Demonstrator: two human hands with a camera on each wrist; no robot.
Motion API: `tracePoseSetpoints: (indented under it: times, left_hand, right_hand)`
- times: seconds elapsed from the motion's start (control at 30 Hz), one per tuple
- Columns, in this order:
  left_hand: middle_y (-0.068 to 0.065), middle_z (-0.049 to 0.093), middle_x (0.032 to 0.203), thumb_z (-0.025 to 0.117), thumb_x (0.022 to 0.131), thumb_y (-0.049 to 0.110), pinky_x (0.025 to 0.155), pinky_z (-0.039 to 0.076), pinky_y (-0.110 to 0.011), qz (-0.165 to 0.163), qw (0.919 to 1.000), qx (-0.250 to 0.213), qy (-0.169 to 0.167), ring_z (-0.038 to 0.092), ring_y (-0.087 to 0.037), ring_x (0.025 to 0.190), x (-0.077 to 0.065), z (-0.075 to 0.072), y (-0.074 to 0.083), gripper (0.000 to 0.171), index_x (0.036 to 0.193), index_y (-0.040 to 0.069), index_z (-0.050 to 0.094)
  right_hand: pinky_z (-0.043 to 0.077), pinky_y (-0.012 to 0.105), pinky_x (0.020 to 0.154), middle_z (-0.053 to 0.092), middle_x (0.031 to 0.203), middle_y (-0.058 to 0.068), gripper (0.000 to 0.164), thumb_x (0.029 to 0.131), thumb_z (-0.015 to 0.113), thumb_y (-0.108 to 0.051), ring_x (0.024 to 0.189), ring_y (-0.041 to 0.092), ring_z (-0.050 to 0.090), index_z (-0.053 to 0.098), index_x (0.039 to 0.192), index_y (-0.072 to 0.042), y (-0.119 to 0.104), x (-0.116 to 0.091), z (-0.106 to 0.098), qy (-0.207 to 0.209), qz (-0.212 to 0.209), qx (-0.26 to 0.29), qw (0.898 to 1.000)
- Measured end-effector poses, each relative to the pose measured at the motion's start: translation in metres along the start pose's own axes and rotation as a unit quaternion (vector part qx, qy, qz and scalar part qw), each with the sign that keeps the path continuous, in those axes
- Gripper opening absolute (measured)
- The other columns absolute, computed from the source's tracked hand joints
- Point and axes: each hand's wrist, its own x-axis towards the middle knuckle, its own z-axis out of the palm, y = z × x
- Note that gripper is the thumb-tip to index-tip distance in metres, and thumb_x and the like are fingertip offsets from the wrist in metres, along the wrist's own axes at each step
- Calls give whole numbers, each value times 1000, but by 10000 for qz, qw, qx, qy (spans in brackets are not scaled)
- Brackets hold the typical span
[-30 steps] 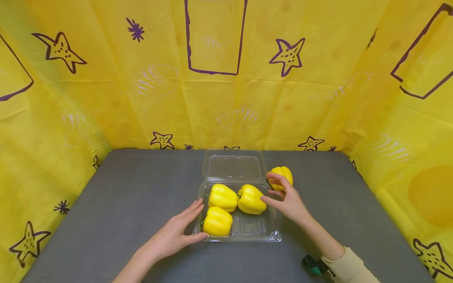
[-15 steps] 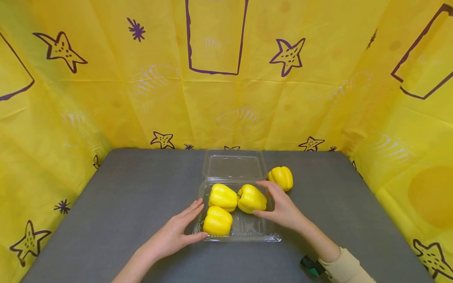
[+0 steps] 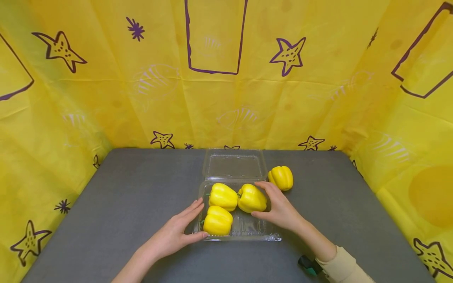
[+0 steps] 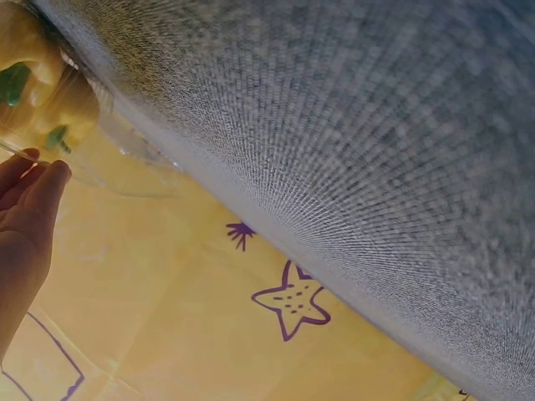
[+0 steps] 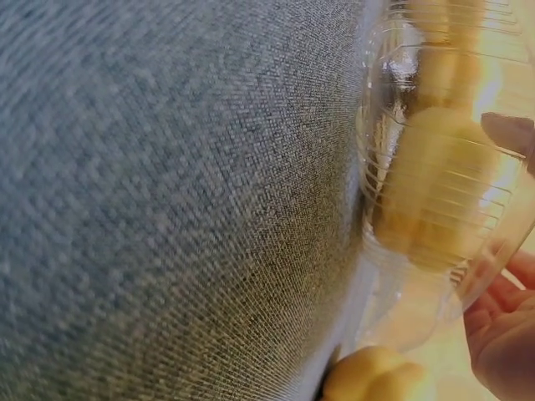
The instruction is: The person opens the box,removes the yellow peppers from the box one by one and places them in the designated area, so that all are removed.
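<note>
In the head view, a clear plastic clamshell container (image 3: 242,238) lies with its lid (image 3: 235,167) laid back. Inside are three yellow bell peppers: one at back left (image 3: 223,196), one at front left (image 3: 217,221) and one at right (image 3: 252,198). My left hand (image 3: 177,232) rests along the container's left side, fingers nearly straight, thumb at the front corner. My right hand (image 3: 281,206) holds the right bell pepper, index finger behind it and thumb in front. The right wrist view shows this thumb (image 5: 508,134) beside the pepper, partly seen through the clear wall.
Another yellow bell pepper (image 3: 280,178) lies on the grey table (image 3: 148,188), just right of the lid hinge. Yellow printed cloth (image 3: 226,98) hangs around the back and sides. A dark strap with a green part (image 3: 309,267) is near the right sleeve (image 3: 341,267).
My right hand has come off the bell pepper outside the container and moved left onto the right one inside. The left hand has stayed in place.
</note>
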Motion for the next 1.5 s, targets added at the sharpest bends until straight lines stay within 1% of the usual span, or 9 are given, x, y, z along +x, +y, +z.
tracePoseSetpoints:
  times: [0.1, 0.27, 0.5, 0.67, 0.77, 0.97, 1.1, 1.5]
  left_hand:
    - [-5, 31, 157, 71, 85, 50, 106, 36, -54, 66, 10000, 28, 38, 33, -28, 141, -1, 0, 0, 83, 148, 7, 41]
    - [-4, 31, 157, 73, 84, 48, 106, 36, -53, 41, 10000, 16, 75, 33, -27, 141, -1, 1, 0, 83, 148, 7, 41]
    - [-3, 30, 157, 76, 82, 45, 107, 35, -51, -118, 9999, -45, 9, 32, -25, 142, 0, 2, -1, 83, 149, 9, 41]
    - [-2, 29, 158, 75, 82, 47, 108, 35, -50, -121, 9999, -47, -7, 31, -24, 142, 0, 2, -2, 84, 149, 9, 41]
    - [-2, 29, 158, 75, 82, 48, 108, 35, -49, -94, 10000, -22, 6, 31, -23, 142, 0, 2, -2, 84, 149, 9, 41]
    - [-1, 29, 158, 75, 82, 48, 108, 35, -50, -143, 9999, -16, -7, 31, -23, 142, 0, 2, -2, 84, 149, 10, 40]
    - [-1, 28, 158, 74, 83, 48, 108, 35, -51, -192, 9998, -37, -40, 30, -23, 142, 0, 2, -2, 84, 150, 11, 40]
    - [0, 29, 158, 74, 83, 49, 107, 36, -51, -202, 9998, -30, -43, 32, -24, 142, 0, 1, -2, 84, 150, 11, 40]
  right_hand:
    - [41, 49, 103, 49, 138, 9, 85, 70, 89, -27, 127, 27, 46, 46, 140, -5, 0, 0, 1, -15, 56, -10, 10000]
    - [41, 49, 104, 50, 136, 10, 85, 69, 90, -25, 125, 28, 46, 46, 139, -4, 1, 0, 3, -39, 101, -38, 9999]
    - [40, 50, 103, 53, 133, 13, 84, 68, 90, -23, 123, 31, 48, 48, 137, -2, 3, 0, 7, -18, 32, -254, 9997]
    - [40, 51, 101, 55, 130, 14, 84, 65, 91, -20, 119, 33, 50, 49, 135, 0, 4, 2, 10, 83, -65, -479, 9988]
    - [40, 51, 101, 56, 128, 14, 83, 64, 91, -19, 118, 33, 51, 50, 135, 0, 4, 2, 11, 144, -99, -521, 9985]
    - [41, 51, 100, 57, 127, 13, 81, 65, 90, -20, 116, 32, 52, 51, 133, 0, 5, 3, 12, 228, -137, -551, 9981]
    - [41, 50, 100, 58, 126, 12, 79, 66, 90, -22, 115, 31, 52, 52, 133, -2, 6, 3, 12, 214, -64, -526, 9984]
    - [43, 48, 98, 58, 124, 12, 77, 66, 90, -23, 112, 29, 53, 53, 131, -3, 6, 4, 13, 233, -9, -484, 9986]
